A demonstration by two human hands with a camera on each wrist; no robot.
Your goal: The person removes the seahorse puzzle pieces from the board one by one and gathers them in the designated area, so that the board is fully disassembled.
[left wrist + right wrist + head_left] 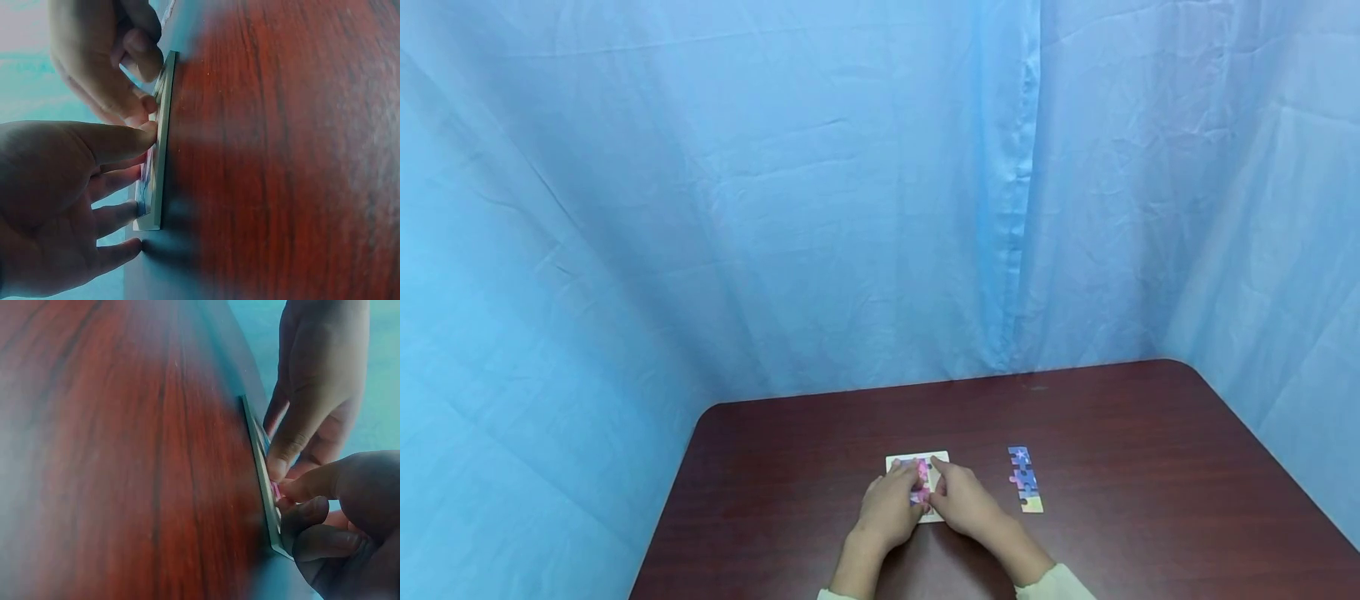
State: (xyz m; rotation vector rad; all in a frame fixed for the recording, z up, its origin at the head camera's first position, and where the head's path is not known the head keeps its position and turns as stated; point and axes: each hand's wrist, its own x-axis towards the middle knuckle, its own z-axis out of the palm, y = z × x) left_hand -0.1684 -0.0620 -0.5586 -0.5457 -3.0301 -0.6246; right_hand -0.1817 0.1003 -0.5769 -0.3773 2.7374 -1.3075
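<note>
A small jigsaw puzzle in a cream frame (942, 457) lies on the table, partly hidden under both hands. Pink and purple pieces (923, 468) show between the fingers, and bare backing appears along its right side. My left hand (891, 504) reaches over the left part with fingers spread, its thumb tip pressing at the puzzle in the left wrist view. Against it from the right comes my right hand (967, 502). In the right wrist view its thumb and a fingertip pinch at a pink puzzle piece (276, 490), close beside the left thumb; its other fingers are curled.
Joined blue, purple and yellow puzzle pieces (1025, 481) lie in a strip on the table to the right of the frame. The dark red-brown wooden table (790, 450) has rounded far corners. Blue curtains (850, 208) hang behind it and along both sides.
</note>
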